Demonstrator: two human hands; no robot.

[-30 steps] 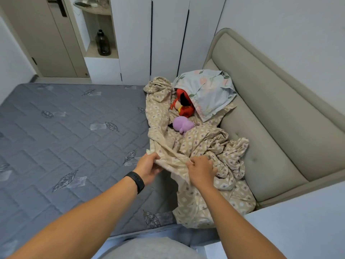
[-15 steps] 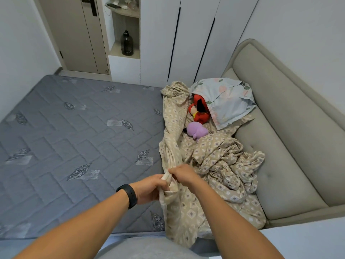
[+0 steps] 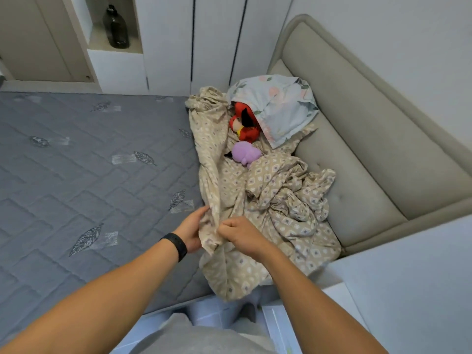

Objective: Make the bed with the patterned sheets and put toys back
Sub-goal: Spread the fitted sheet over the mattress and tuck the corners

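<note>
Shelf niche: at the far left you have an open niche (image 3: 115, 44) in the white wardrobe (image 3: 166, 42), and a dark bottle (image 3: 116, 28) stands upright inside it.
Pillow as cover: the floral pillow (image 3: 281, 106) leans against the headboard, and its near edge lies over the top of the red plush toy (image 3: 245, 122).
Sheet as nest: the purple plush toy (image 3: 245, 152) lies in a hollow of the patterned sheet (image 3: 275, 200), just near of the red one, with folds rising on both sides.
Mattress: your mattress (image 3: 89, 175) is bare, grey and quilted in a brick-like stitch with printed leaves.
Sheet: beige cloth with small diamond and dot motifs, soft and heavily crumpled, bunched along the right side of the mattress against the headboard; its near end hangs over the bed's near edge.
Headboard: the headboard (image 3: 370, 129) is padded, taupe, smooth, with rounded corners and a tufted dimple.
Left hand: your left hand (image 3: 191, 229), with a black wristband (image 3: 176, 245) on its wrist, holds a gathered ridge of the sheet from the left side, fingers wrapped against the cloth.
Right hand: your right hand (image 3: 241, 233) is curled in a fist that pinches the same ridge, just right of the left hand.
Toys and hands: both toys lie farther along the sheet, well apart from your hands.
</note>
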